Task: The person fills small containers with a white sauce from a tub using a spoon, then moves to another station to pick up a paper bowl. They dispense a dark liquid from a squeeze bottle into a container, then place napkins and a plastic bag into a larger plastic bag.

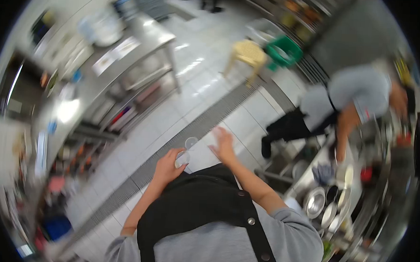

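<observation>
My left hand (167,166) is closed on a small clear plastic cup (182,159), thumb and fingers around its side, in front of my black apron (198,196). Just beyond the cup a clear round disc (190,142), like a lid, shows against the floor grating. To the right of both is my right hand (224,145), slightly smeared by motion, its fingers spread and nothing in them.
A steel counter (160,35) with shelves below runs along the left. A yellow stool (248,53) and a green bin (284,51) stand ahead. On the right a co-worker (343,94) leans over a counter holding metal bowls (314,202). A floor grating (210,119) crosses the tiles.
</observation>
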Available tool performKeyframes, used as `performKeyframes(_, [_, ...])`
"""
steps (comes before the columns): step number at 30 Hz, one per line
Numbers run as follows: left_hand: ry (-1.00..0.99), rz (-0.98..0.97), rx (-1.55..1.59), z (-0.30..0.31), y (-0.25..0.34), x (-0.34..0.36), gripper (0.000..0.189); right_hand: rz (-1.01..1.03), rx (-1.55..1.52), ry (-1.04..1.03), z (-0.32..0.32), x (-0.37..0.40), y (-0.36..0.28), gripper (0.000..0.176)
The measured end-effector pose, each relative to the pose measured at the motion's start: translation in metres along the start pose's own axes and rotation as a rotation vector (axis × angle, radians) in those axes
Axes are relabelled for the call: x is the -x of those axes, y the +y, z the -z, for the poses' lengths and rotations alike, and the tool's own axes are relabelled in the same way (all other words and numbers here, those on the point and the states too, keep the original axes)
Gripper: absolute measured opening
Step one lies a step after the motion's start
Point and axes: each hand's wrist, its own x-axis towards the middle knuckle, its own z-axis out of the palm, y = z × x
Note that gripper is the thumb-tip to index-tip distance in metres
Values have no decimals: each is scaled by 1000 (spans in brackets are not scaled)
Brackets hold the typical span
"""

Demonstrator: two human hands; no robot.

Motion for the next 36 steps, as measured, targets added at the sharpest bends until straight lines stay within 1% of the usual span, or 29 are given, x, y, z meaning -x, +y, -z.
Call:
performKeyframes(1, [87, 24, 14, 17, -23, 18, 54, -192, -77, -21, -44, 5, 35, 87])
performKeyframes(2, [176, 50, 24, 33, -44, 39, 53, -366, -28, -146, -89, 27, 86, 89])
performKeyframes(3, [256, 79, 26, 48, -63, 62, 53, -737, -137, -333, -105, 44, 115, 84])
performKeyframes(4, [352, 151, 24, 65, -80, 84, 53, -950, -134, -510, -111, 58, 135, 82])
performKeyframes(5, [442, 219, 14, 83, -94, 104, 53, -1095, -95, -662, -105, 61, 137, 80])
performKeyframes(6, [524, 282, 0, 103, -107, 125, 53, -1133, -29, -825, -104, 65, 147, 78])
performKeyframes(7, [640, 341, 11, 122, -119, 146, 53, -1148, 34, -983, -100, 59, 142, 76])
performKeyframes(9, [864, 439, 35, 159, -146, 184, 52, -1142, 156, -1276, -98, 28, 113, 72])
performKeyframes(10, [942, 499, 29, 179, -155, 198, 51, -1123, 202, -1390, -105, 6, 94, 71])
performKeyframes(12, [1078, 604, 23, 218, -174, 225, 51, -1065, 289, -1582, -131, -42, 56, 68])
performKeyframes(14, [1177, 594, -74, 250, -195, 249, 54, -930, 377, -1596, -180, -101, 27, 65])
performKeyframes(15, [1222, 583, -128, 264, -204, 259, 55, -834, 415, -1587, -211, -136, 6, 64])
performKeyframes(16, [1246, 600, -138, 276, -210, 269, 55, -634, 462, -1499, -250, -171, -5, 63])
performKeyframes(17, [1239, 636, -103, 288, -221, 279, 55, -251, 577, -1374, -304, -215, -11, 60])
performKeyframes(18, [1228, 667, -67, 301, -234, 288, 55, 102, 750, -1171, -356, -257, -20, 60])
performKeyframes(19, [1212, 695, -30, 313, -247, 296, 55, 145, 443, -753, -366, -279, -78, 52])
performKeyframes(20, [1230, 721, -20, 324, -261, 301, 55, 192, 214, -530, -395, -303, -129, 51])
performKeyframes(22, [1268, 758, -7, 342, -291, 311, 57, 322, -201, -500, -433, -334, -282, 39])
performKeyframes(23, [1232, 784, 1, 344, -309, 317, 57, 386, -418, -486, -448, -335, -346, 35])
performKeyframes(24, [1202, 808, 12, 341, -333, 323, 56, 423, -521, -517, -447, -322, -414, 31])
performKeyframes(25, [1181, 822, 9, 351, -352, 328, 56, 473, -633, -538, -448, -315, -488, 27])
performKeyframes(27, [1135, 807, 6, 368, -364, 334, 53, 522, -817, -696, -454, -294, -592, 29])
performKeyframes(29, [1150, 844, 45, 392, -371, 345, 52, 911, -726, -630, -479, -288, -664, 36])
performKeyframes(31, [1194, 899, 44, 402, -385, 361, 51, 1009, -678, -747, -517, -293, -720, 45])
performKeyframes(33, [1275, 964, -3, 402, -413, 392, 50, 1054, -583, -559, -529, -320, -789, 56])
performKeyframes(35, [1354, 1070, -49, 402, -433, 429, 50, 915, -380, -183, -566, -373, -841, 68])
performKeyframes(36, [1399, 1113, -44, 396, -447, 450, 51, 764, -319, -66, -598, -413, -857, 71])
